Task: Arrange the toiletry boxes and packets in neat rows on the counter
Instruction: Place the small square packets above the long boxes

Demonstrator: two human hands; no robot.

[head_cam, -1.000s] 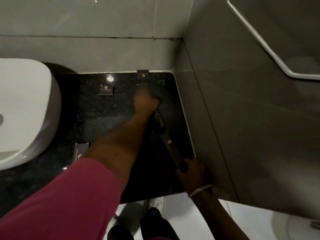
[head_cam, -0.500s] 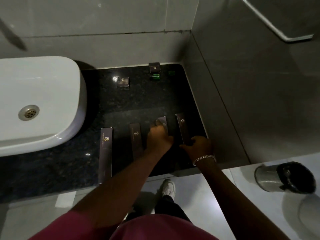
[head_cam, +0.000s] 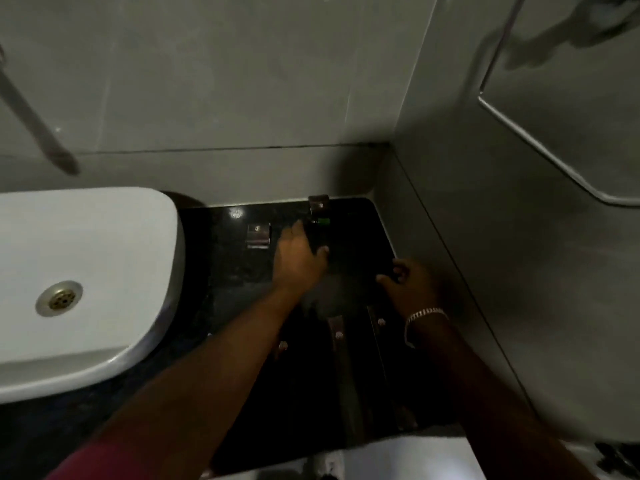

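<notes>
Both hands over black counter (head_cam: 221,271) — left hand (head_cam: 300,257) by small box (head_cam: 258,234), right hand (head_cam: 412,282) curled, grip unclear

The left forearm (head_cam: 221,358) covers most of one long packet (head_cam: 282,346), leaving only its pale logo in view, and the dark hides the near ends of the two packets (head_cam: 341,344) beside it. The left hand (head_cam: 299,258) hides part of a small green item (head_cam: 323,221), too small and dim to identify. The sink (head_cam: 104,271) is cut off at the left edge.
</notes>
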